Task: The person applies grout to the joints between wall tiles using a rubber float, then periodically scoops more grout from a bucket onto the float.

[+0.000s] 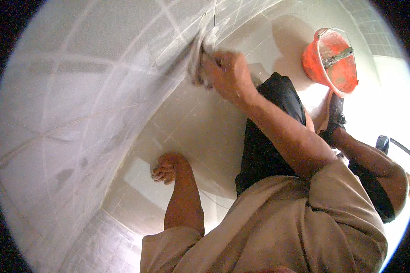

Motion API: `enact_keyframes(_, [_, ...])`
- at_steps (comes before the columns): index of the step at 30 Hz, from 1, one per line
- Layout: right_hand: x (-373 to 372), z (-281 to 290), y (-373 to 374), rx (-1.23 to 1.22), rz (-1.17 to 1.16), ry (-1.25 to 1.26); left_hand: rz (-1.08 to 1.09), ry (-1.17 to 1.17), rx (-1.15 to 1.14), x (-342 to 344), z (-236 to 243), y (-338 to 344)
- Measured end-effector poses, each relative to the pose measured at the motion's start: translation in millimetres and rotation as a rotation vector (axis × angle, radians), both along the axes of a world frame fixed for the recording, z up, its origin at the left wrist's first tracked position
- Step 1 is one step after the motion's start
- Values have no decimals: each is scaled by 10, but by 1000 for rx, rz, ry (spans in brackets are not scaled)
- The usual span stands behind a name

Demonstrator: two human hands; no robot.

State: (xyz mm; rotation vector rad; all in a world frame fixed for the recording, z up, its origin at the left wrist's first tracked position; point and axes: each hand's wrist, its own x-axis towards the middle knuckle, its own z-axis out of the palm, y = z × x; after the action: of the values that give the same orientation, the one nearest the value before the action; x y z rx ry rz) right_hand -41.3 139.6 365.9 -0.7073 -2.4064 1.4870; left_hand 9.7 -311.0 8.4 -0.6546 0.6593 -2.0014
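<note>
My right hand [230, 75] is closed on a crumpled greyish rag [197, 61], smeared by motion. It is up against the tiled wall [100, 91], near where the wall meets the floor. White haze and pale grout lines cover the tiles. Down by the foot of the wall, my left hand [167, 169] has its fingers curled in, with whitish dust on them. Nothing shows inside it. Whether it presses on the floor or hovers just over it, I cannot tell.
An orange-red bucket [310, 63] with a wire handle stands on the tiled floor [200, 123] at the far right. A dirty, caked tool [337, 58] lies across it. My bent legs and dark shoe [336, 111] are beside it. More tiled wall [107, 239] shows at the lower left.
</note>
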Motion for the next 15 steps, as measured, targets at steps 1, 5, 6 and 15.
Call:
enact_keyframes(1, [92,-19,10,12,-5,0,113,-82,-202,-13,-49,47])
enact_keyframes(5, [116,200,272,-580,-221,426,-387,486,225,258,-1,257])
enact_keyframes(6, [57,249,288,-580,-217,441,-368,538,358,308,130,345])
enact_keyframes(15, [158,-3,-796,-409,217,426,167,-484,352,-104,506,540])
